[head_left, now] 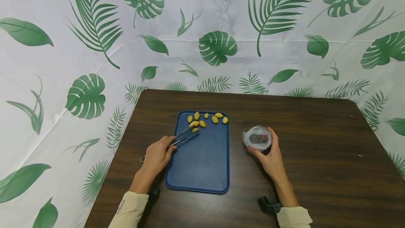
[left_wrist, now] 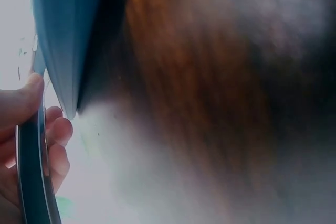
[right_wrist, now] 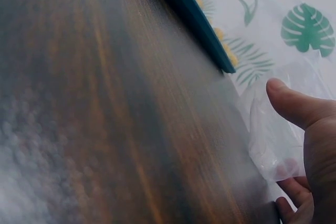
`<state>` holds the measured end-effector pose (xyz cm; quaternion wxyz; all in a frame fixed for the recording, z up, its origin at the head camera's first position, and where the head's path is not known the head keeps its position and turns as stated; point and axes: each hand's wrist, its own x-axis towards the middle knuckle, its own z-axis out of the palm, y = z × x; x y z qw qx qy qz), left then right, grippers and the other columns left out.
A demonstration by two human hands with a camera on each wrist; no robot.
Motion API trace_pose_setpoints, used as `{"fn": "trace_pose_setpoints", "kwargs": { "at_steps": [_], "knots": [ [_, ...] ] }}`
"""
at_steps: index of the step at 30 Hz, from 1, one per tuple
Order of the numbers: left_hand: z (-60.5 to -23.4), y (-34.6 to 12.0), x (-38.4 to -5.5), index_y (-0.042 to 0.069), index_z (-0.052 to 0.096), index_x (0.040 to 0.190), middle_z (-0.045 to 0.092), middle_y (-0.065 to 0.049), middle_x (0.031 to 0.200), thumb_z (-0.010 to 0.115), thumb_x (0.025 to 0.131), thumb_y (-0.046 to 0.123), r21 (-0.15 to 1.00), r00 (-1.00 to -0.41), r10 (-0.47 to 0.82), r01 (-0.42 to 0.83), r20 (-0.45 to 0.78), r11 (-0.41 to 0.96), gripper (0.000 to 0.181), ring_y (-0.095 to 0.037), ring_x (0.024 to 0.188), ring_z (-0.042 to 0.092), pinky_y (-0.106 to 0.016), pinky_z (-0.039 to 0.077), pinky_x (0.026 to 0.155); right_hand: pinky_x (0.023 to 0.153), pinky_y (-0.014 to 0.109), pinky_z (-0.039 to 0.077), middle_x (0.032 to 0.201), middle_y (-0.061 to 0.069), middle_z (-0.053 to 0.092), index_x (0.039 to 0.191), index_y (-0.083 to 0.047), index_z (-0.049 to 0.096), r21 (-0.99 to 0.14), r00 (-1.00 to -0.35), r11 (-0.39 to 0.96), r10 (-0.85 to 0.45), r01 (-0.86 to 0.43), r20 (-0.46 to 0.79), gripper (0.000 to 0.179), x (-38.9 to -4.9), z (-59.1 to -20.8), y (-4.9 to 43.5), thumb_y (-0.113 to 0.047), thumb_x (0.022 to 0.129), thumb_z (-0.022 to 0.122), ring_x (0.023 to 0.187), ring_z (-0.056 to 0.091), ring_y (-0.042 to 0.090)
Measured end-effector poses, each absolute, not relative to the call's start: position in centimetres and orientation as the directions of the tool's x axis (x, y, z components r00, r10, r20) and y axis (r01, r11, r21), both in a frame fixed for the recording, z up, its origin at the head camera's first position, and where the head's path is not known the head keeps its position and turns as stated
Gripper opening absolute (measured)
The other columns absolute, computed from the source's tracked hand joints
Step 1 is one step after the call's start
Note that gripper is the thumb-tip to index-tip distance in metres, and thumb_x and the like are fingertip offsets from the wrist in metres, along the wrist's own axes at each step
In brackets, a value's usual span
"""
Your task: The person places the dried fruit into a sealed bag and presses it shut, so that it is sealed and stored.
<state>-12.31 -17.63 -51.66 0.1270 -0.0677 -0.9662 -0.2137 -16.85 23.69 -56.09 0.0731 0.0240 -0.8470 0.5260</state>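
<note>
While my two cream sleeves (head_left: pixel 130 207) are showing at the near side of the tabletop (head_left: pixel 316 171), one dark band (head_left: pixel 269 206) is sitting at each wrist. One blue tray (head_left: pixel 202 164) is lying left of the tabletop's middle, nearer the left edge than the right. My left hand (head_left: pixel 156 156), by the tray's left edge, is gripping one pair of tongs (head_left: pixel 184 137), my thumb pressing on one side and my fingers curling about the other; the two arms are standing slightly apart. My right hand (head_left: pixel 272 159), well clear of the tray's right edge, is holding one clear plastic bag (head_left: pixel 260 131), thumb and fingers curving wide about its side. Its mouth is gaping upward; I cannot tell whether its base is touching the tabletop. The tongs are reaching across the tray's left edge, and one yellow piece is lying between their tips; I cannot tell whether they are touching it. I am counting nine yellow pieces (head_left: pixel 202 124) on the tray, all toward its far edge: six are clustering near the far-left corner, three near the far-right corner. Beyond the tabletop's far edge, a white cloth with green leaves (head_left: pixel 227 71) is hanging.
</note>
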Motion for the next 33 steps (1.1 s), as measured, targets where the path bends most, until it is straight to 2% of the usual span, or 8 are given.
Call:
{"fn": "trace_pose_setpoints", "kwargs": {
  "at_steps": [15, 25, 30, 33],
  "knots": [
    [-51.8, -17.5, -12.6, 0.009, 0.077, 0.117, 0.074, -0.006, 0.093, 0.078, 0.091, 0.014, 0.404, -0.947, 0.084, 0.21, 0.309, 0.89, 0.026, -0.031, 0.072, 0.07, -0.049, 0.056, 0.063, 0.116, 0.061, 0.027, 0.149, 0.02, 0.051, 0.164, -0.026, 0.024, -0.884, -0.986, 0.447, 0.027, -0.136, 0.166, 0.107, -16.8, -56.2, 23.6, -0.018, 0.08, 0.09, 0.139, 0.045, 0.037],
    [-51.4, -17.0, -12.1, 0.008, 0.077, 0.118, 0.076, -0.007, 0.095, 0.078, 0.091, 0.013, 0.46, -0.937, 0.071, 0.232, 0.342, 0.857, 0.028, -0.031, 0.078, 0.073, -0.051, 0.057, 0.069, 0.115, 0.061, 0.029, 0.151, 0.021, 0.049, 0.164, -0.025, 0.025, -0.867, -0.983, 0.475, 0.02, -0.151, 0.182, 0.107, -16.9, -56.4, 23.6, -0.018, 0.079, 0.091, 0.138, 0.046, 0.038],
    [-50.9, -16.4, -12.1, 0.007, 0.077, 0.12, 0.077, -0.007, 0.098, 0.079, 0.09, 0.012, 0.513, -0.94, 0.051, 0.229, 0.337, 0.827, 0.031, -0.029, 0.082, 0.074, -0.05, 0.058, 0.073, 0.115, 0.063, 0.029, 0.151, 0.022, 0.048, 0.163, -0.026, 0.026, -0.858, -0.983, 0.489, 0.007, -0.157, 0.184, 0.106, -17.0, -56.4, 23.6, -0.019, 0.079, 0.091, 0.138, 0.046, 0.039],
    [-50.6, -16.0, -12.1, 0.008, 0.077, 0.12, 0.077, -0.006, 0.097, 0.079, 0.089, 0.013, 0.531, -0.941, 0.045, 0.229, 0.337, 0.816, 0.031, -0.026, 0.08, 0.073, -0.048, 0.057, 0.073, 0.115, 0.064, 0.029, 0.153, 0.021, 0.046, 0.164, -0.027, 0.026, -0.852, -0.984, 0.499, -0.003, -0.158, 0.181, 0.106, -17.0, -56.4, 23.7, -0.02, 0.08, 0.09, 0.138, 0.045, 0.039]
  ]
}}
